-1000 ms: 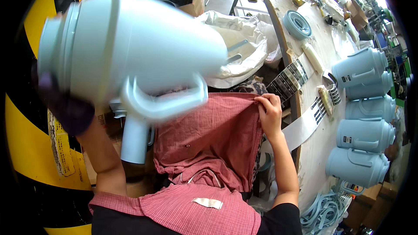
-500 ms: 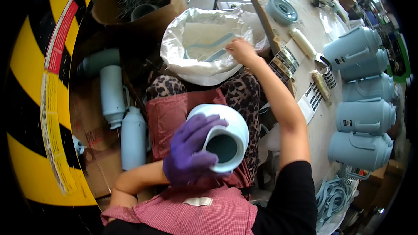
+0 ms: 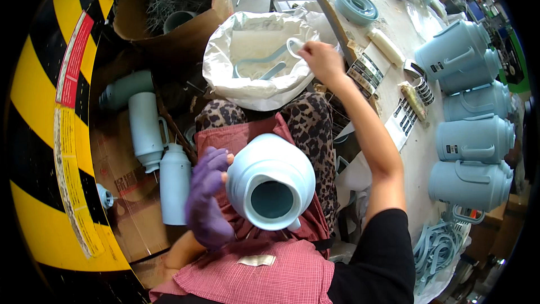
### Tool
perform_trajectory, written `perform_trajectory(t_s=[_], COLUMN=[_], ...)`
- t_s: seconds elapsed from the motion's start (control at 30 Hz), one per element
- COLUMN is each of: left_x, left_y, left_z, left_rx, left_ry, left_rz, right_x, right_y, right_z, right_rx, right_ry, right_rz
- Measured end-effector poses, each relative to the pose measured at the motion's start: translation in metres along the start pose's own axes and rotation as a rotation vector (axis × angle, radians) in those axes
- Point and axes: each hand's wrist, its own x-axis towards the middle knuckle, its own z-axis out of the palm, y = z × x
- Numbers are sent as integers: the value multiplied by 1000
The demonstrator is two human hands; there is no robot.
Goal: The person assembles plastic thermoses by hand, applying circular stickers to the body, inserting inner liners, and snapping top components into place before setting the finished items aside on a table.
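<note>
A light blue jug body (image 3: pixel 270 183) with a round open mouth and pouring lip stands between my thighs, its mouth tipped toward me. My left hand (image 3: pixel 209 200), in a purple glove with bare fingertips, is at the jug's left side, its fingers stretched out and the tips close to or touching the wall. Over the right rim of a white-lined bin (image 3: pixel 264 97), my right hand (image 3: pixel 325 63) is bare and closed on a thin whitish ring (image 3: pixel 293 48). A curved light blue strip (image 3: pixel 241 66), like a handle, lies in the bin below it.
Several light blue jugs (image 3: pixel 471 183) line the workbench at right, above a bag of loose handles (image 3: pixel 436 250). At left, more jug bodies (image 3: pixel 175 183) lie on cardboard. A box of thin wires (image 3: pixel 169 3) stands behind, and a black-and-yellow striped post (image 3: pixel 36 157) rises at far left.
My left hand has moved left off the jug's mouth to its side. My right hand has lifted slightly up and right, and a whitish ring now shows in its fingers.
</note>
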Motion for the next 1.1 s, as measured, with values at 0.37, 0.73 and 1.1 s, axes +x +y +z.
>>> perform_trajectory(t_s=[0.37,0.73,1.1], left_x=[74,36,24], left_y=[76,44,61], left_z=[-18,9,39], left_rx=[848,719,860], left_ry=[-371,-390,-347], left_rz=[465,432,155], right_x=[-192,-223,-201], right_y=[-148,-129,-126], right_z=[-145,-96,-139], right_rx=[750,610,97], right_ry=[-345,-120,-392], right_rz=[-198,-219,-730])
